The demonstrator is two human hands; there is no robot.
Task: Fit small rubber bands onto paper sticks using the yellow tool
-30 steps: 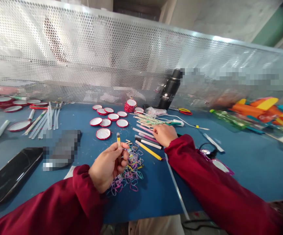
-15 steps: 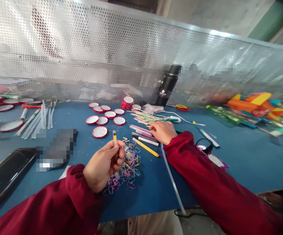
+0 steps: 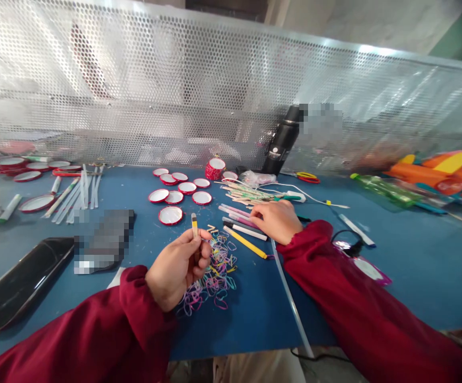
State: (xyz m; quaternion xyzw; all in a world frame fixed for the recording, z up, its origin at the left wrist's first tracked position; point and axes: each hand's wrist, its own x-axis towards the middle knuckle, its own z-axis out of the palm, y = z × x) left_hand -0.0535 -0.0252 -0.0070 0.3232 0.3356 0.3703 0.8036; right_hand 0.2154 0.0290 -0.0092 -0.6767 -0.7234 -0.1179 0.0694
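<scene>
My left hand [image 3: 181, 266] is closed, pinching a short pale stick [image 3: 195, 225] with a yellow band and a grey tip between thumb and fingers. It points upward beside a pile of coloured rubber bands [image 3: 215, 276]. My right hand [image 3: 277, 221] rests low over a row of felt-tip pens, fingers curled, its fingertips at the end of a pink pen [image 3: 239, 217]. What lies under the fingers is hidden. A yellow pen [image 3: 247, 242] and a black-and-white pen [image 3: 247, 231] lie just left of that hand. Wooden sticks [image 3: 241, 192] are spread behind it.
Red-rimmed lids [image 3: 171, 215] lie in the middle and far left. A black bottle [image 3: 282, 143] stands by the perforated metal screen [image 3: 215, 90]. A black phone [image 3: 23, 282] is at left. A clear tube [image 3: 293, 300] runs over the front edge. An orange toy plane [image 3: 426, 175] lies right.
The whole view has shifted slightly, with the table's things now further right in the picture. Both hands keep nearly the same pose and place over the table.
</scene>
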